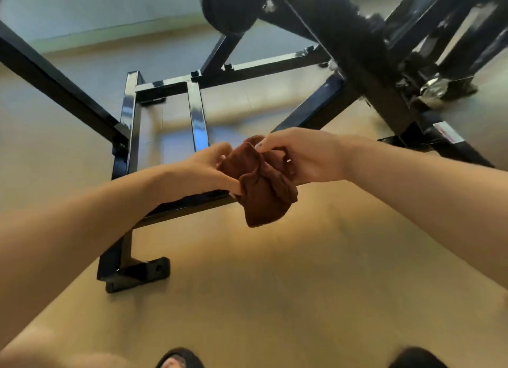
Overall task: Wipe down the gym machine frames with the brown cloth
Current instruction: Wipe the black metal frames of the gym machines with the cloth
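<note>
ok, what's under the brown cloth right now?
The brown cloth hangs bunched between the left hand and right hand. Below it are bare floor and the black frame bar, whose end it hides.

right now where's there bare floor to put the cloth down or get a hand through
Open floor lies between the frame's foot bracket and the sandals. A hand could probably pass between the two shiny uprights. It is crowded upper right, where the crossing beams meet. Both hands hold the brown cloth.
</note>
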A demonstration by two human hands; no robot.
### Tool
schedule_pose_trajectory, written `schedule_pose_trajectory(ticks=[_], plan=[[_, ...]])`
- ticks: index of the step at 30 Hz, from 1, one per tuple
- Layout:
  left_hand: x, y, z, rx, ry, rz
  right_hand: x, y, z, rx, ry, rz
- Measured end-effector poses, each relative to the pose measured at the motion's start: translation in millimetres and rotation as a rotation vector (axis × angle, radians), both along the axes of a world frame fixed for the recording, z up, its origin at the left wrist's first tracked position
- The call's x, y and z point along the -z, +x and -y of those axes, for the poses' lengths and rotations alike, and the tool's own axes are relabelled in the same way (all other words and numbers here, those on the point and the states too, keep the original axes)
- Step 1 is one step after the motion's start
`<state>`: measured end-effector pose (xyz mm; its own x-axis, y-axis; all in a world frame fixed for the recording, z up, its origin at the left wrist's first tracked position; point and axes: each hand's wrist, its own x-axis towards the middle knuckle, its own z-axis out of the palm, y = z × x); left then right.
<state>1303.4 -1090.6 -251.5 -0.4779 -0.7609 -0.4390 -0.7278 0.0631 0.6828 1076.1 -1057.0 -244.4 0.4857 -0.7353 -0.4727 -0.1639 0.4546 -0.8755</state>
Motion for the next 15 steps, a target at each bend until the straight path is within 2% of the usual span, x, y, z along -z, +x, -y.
schedule_pose_trajectory(ticks=[3,7,11,15], plan=[[-10,-39,-1,0.076,-0.022,0.011,-3,-44,-4,0.052,-0.009,-0.102],[-16,-94,5,0.184,-0.065,0.075,-14,-87,-11,0.152,-0.077,-0.340],[-25,-145,7,0.277,-0.099,0.157,-23,-126,-20,0.257,-0.034,-0.321],[-44,-177,7,0.229,0.207,0.049,-36,-157,-35,0.378,-0.009,-0.217]])
